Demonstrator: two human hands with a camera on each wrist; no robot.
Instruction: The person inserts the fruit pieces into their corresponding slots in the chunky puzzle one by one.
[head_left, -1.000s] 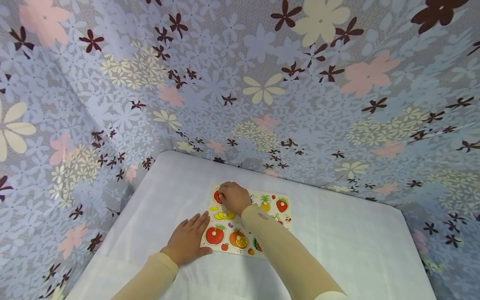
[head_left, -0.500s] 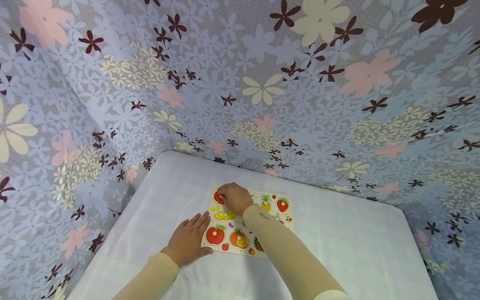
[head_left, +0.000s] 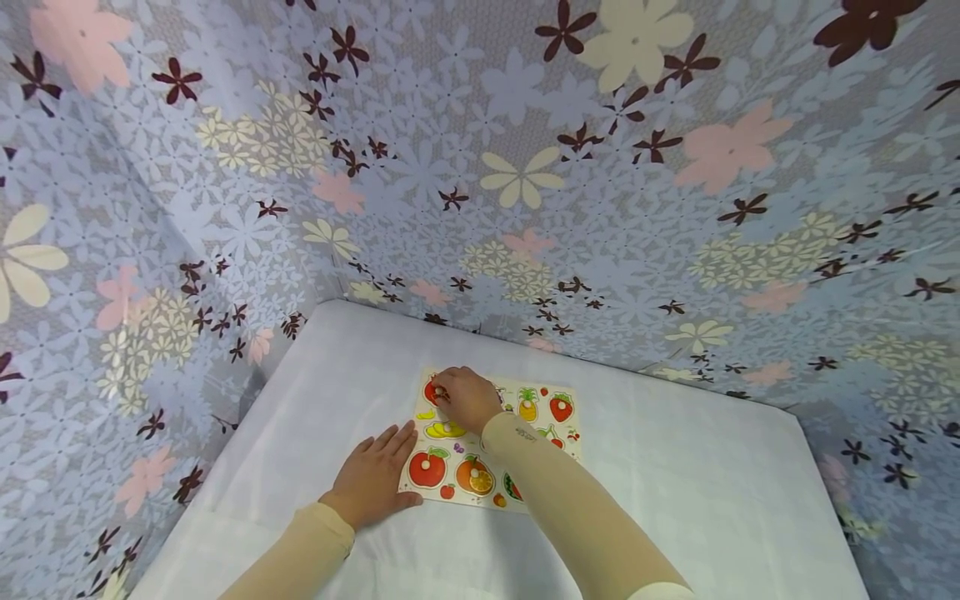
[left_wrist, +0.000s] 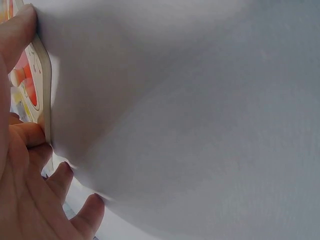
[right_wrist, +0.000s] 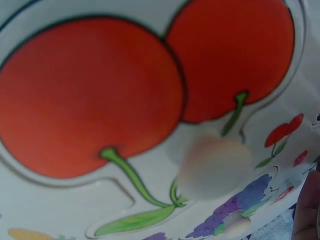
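A white fruit puzzle board (head_left: 463, 500) lies on the white table. My right hand (head_left: 468, 402) is over its far left part, with thumb and fingers curled at the knob of a red fruit puzzle piece (head_left: 430, 391), which it pinches and partly covers. My left hand (head_left: 371, 479) rests on the table with its fingers stretched out. Its thumb and a fingertip touch the board's left edge, as the board edge (left_wrist: 46, 95) in the left wrist view shows. The right wrist view looks closely at a cherry piece (right_wrist: 90, 100) with a pale knob (right_wrist: 215, 167).
Several other knobbed pieces sit in the board: bananas (head_left: 444, 430), an apple (head_left: 427, 471), an orange (head_left: 474, 477), a pineapple (head_left: 528, 405), a strawberry (head_left: 560, 407). A floral-patterned wall (head_left: 517, 217) rises behind the table (head_left: 675, 467). My right forearm hides some of the board.
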